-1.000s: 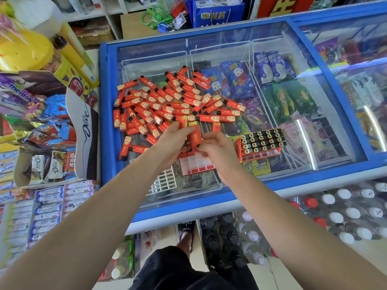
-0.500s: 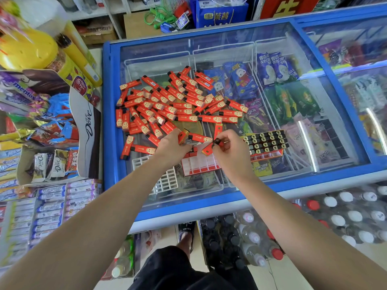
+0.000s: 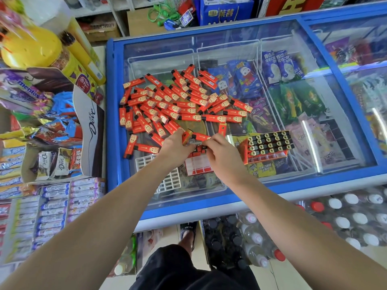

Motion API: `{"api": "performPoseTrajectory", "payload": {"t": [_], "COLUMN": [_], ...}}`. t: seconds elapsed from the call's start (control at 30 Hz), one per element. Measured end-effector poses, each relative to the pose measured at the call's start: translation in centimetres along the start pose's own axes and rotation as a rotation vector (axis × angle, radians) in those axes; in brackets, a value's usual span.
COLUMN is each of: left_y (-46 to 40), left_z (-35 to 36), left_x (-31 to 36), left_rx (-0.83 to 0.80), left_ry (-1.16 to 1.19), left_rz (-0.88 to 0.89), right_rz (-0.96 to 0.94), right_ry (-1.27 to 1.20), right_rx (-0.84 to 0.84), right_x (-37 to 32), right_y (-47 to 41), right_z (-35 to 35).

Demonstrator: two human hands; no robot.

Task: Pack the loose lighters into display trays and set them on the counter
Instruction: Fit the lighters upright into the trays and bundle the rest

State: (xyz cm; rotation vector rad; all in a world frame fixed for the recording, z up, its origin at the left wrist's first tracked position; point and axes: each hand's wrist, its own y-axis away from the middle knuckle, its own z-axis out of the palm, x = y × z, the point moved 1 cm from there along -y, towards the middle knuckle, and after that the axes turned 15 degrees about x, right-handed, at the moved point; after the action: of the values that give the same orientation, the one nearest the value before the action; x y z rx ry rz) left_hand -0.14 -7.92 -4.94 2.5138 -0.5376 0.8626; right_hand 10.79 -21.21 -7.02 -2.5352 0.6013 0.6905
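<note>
Both hands [image 3: 177, 146] [image 3: 222, 152] pinching lighters [image 3: 200, 136], two red trays [image 3: 199, 164] [image 3: 267, 148], one white [image 3: 167, 181]

Only 1 view: head-worn wide-angle camera, looked forward and steeply down from standing height over the glass-topped freezer [image 3: 117, 130]. Both forearms ran up from the bottom edge; shop shelves [image 3: 123, 9] sat at the top. Edges bent from lens distortion.
</note>
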Motion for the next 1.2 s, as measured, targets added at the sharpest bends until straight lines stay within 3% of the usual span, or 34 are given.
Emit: {"api": "performPoseTrajectory", "payload": {"t": [1.03,1.2], "left_y": [0.4,0.7], "left_z": [-0.2,-0.6], "left_x": [0.4,1.6], "left_rx": [0.005,0.016], "left_ry": [-0.030,0.046], "left_rz": [0.009,0.015], "right_rz": [-0.041,0.064], "right_ry": [0.103,0.063], "right_rx": [-0.047,-0.026], "right_x": [0.5,0.0], "right_y": [1.2,0.7], "right_z": [0.1,-0.5]}}
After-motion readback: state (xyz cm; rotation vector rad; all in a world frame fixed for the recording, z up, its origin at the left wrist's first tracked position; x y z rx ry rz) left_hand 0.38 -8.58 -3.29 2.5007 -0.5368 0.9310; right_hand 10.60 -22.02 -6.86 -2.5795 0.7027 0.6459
